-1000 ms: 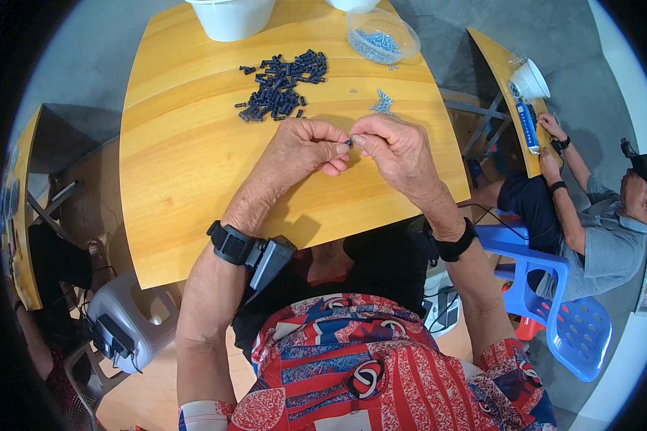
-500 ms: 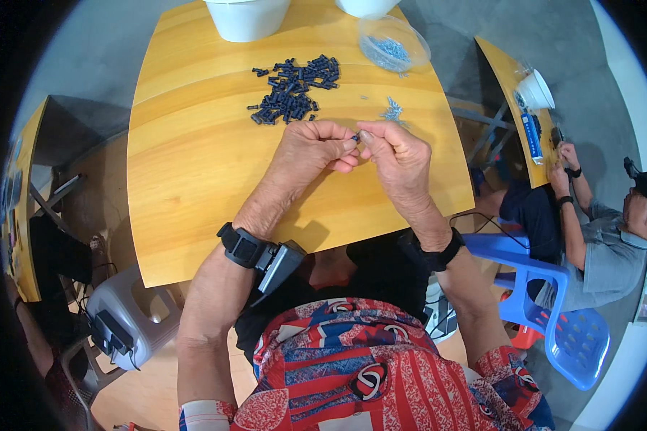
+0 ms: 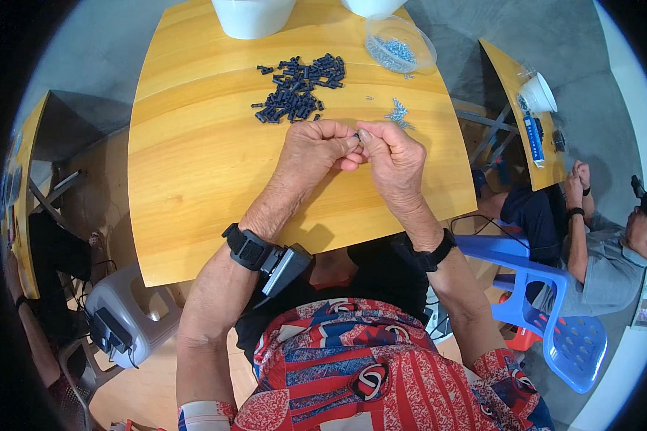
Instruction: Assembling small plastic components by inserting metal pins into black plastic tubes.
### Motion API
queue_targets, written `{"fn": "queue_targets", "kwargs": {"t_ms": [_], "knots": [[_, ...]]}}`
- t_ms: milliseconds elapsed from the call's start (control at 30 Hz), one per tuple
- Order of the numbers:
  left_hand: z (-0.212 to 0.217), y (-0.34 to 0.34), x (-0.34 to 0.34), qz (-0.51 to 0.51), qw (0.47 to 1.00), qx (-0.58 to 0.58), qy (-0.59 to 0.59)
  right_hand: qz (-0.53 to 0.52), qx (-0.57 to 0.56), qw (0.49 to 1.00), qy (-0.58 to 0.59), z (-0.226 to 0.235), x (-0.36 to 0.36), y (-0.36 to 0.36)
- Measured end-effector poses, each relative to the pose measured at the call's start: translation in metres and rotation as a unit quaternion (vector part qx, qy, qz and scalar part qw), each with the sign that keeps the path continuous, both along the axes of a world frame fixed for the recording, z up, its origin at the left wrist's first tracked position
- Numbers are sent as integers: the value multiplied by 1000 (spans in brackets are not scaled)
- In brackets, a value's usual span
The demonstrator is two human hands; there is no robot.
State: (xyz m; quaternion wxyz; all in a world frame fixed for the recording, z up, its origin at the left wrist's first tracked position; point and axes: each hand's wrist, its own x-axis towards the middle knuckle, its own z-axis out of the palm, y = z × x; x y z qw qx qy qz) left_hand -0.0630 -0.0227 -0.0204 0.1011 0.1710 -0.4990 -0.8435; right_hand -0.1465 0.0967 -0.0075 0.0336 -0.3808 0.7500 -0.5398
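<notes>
Above the middle of the table, my left hand (image 3: 305, 154) pinches a small black plastic piece (image 3: 358, 135) between thumb and fingers. Fingertips of my right hand (image 3: 397, 159) are closed at the same piece, from the other side. Most of it is covered by the fingers, so whether a screw is in it too cannot be seen. Beyond my left hand lies a loose heap of short black plastic parts (image 3: 292, 98). Past my right hand is a small scatter of silver screws (image 3: 397, 113), with one single screw (image 3: 369, 98) lying apart to its left.
A clear round tub (image 3: 430, 57) with silver screws stands at the far right of the wooden table (image 3: 194, 179). Two white buckets (image 3: 255, 18) line the far edge. To the right, another person (image 3: 604, 266) sits by a second table, near a blue plastic chair (image 3: 525, 276).
The view has shifted slightly, moving the table items a little to the right. Both my hands keep their pinch, the right turned a little. The person at right has brought their hands together.
</notes>
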Motion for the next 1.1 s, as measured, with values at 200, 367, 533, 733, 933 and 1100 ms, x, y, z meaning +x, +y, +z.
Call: {"fn": "queue_targets", "kwargs": {"t_ms": [200, 367, 533, 733, 933, 1100], "knots": [[-5, 1, -1, 3, 1000, -11, 1, 14, 3, 999, 32, -5, 0, 2], [-1, 3, -2, 8, 1000, -11, -5, 39, -9, 999, 22, -4, 0, 4], [5, 1, 1, -13, 1000, 7, 13, 61, -23, 989, -132, 10, -5, 9], [2, 4, 1, -5, 1000, -16, 2, 79, 15, 991, -110, 18, -8, 16], [7, 2, 1, -24, 1000, -8, 4, 79, 37, 996, -2, 13, -11, 22], [3, 1, 0, -18, 1000, -9, 11, 91, 110, 952, 270, 25, -16, 24]]}}
